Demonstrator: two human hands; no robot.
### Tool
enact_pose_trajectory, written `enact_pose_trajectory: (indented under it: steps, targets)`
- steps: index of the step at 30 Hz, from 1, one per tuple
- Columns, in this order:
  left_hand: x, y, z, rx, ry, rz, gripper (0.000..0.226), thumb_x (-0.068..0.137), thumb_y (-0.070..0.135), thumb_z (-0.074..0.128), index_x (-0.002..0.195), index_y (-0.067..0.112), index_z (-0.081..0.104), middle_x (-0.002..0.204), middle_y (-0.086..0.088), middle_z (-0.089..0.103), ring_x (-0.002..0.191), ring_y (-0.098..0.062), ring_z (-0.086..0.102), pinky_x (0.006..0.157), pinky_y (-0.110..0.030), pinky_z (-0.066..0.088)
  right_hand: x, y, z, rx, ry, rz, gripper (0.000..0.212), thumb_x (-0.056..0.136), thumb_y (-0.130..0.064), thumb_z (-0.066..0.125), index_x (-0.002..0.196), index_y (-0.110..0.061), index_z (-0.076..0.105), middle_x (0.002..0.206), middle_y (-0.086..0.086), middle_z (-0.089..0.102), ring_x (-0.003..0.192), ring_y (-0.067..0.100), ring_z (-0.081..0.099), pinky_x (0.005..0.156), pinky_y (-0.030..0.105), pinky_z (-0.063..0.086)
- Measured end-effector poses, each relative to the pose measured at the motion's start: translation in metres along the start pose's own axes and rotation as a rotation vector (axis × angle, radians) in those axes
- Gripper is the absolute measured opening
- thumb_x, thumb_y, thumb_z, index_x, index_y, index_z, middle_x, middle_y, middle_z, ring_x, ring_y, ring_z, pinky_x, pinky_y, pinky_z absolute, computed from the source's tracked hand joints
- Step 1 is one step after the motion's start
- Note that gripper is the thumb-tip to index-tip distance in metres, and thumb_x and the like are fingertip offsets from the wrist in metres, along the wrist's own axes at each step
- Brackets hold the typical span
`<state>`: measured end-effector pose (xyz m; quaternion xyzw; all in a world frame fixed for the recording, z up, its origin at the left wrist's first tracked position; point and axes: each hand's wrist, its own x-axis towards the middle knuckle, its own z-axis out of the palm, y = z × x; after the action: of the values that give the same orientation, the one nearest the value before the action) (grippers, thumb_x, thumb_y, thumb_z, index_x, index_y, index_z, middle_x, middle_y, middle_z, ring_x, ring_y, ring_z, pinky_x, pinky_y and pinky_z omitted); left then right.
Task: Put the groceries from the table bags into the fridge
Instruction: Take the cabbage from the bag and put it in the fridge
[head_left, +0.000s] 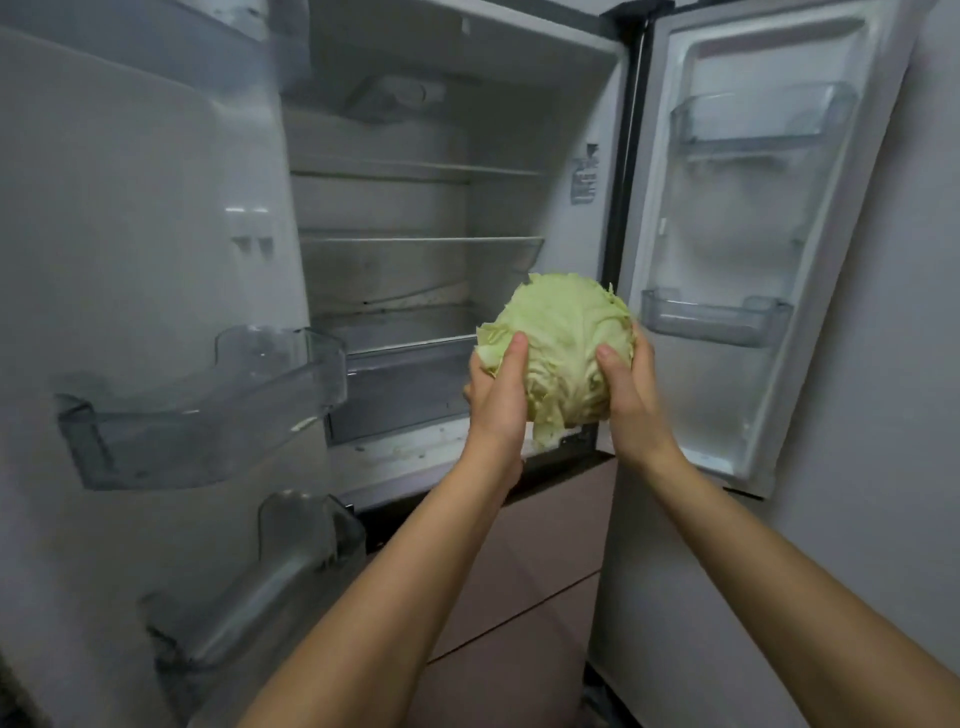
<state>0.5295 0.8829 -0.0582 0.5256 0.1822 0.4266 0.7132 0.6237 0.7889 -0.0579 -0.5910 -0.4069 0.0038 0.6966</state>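
Two doors stand swung wide on a fridge, the left door filling the near side of the view and the right door angled back toward a pale wall. Inside, an upper shelf and a lower shelf run across the compartment, with a clear drawer beneath them. Clear bins hang on the doors: a deep bin and a lower bin on the left, a top bin and a small bin on the right. Pinkish floor tiles show below the compartment's sill.

Held up before the right part of the opening is a pale green cabbage, at about the height of the drawer and just beside the inner edge of the right door. The left hand grips its left side and the right hand its right side, each with the thumb laid up the near face and the fingers wrapped round behind. Whether the cabbage has crossed the sill cannot be told. The deep bin's corner juts toward the opening on the left, well apart from the left arm.
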Motion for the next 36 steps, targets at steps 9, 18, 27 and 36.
enact_pose_trajectory:
  steps: [9,18,27,36]
  targets:
    - [0.147,-0.025,0.01,0.059,0.172,-0.061,0.078,0.067,0.065,0.058,0.137,0.034,0.044,0.14,-0.004,0.049,0.127,-0.03,0.05,0.105,-0.052,0.044,0.13,0.09,0.043,0.068,-0.061,0.11,0.075,0.081,-0.07,0.052,0.146,-0.033,0.042,0.134,-0.006,0.06,0.121,0.016,0.059,0.108,0.048,0.046]
    - [0.314,-0.032,0.0,0.107,0.423,0.033,0.06,0.089,0.054,0.057,0.135,0.016,0.044,0.127,-0.009,0.061,0.107,-0.027,0.065,0.093,-0.049,0.055,0.29,0.173,0.117,0.165,-0.214,0.138,0.081,0.077,-0.065,0.051,0.146,-0.022,0.043,0.136,0.0,0.06,0.126,0.022,0.055,0.113,0.042,0.038]
    - [0.412,-0.025,-0.03,0.175,0.488,0.009,0.058,0.096,0.051,0.025,0.113,0.016,0.068,0.108,-0.01,0.074,0.098,-0.029,0.07,0.08,-0.048,0.059,0.385,0.227,0.184,0.202,-0.318,0.417,0.096,0.066,-0.079,0.048,0.141,-0.019,0.051,0.137,0.004,0.058,0.123,0.025,0.056,0.101,0.04,0.046]
    - [0.501,-0.034,-0.066,0.419,0.407,-0.023,0.038,0.098,0.041,0.046,0.117,0.014,0.064,0.108,-0.009,0.072,0.091,-0.025,0.07,0.07,-0.034,0.058,0.432,0.268,0.232,0.253,-0.189,0.477,0.112,0.057,-0.079,0.036,0.153,-0.022,0.033,0.144,0.009,0.055,0.127,0.029,0.056,0.106,0.043,0.047]
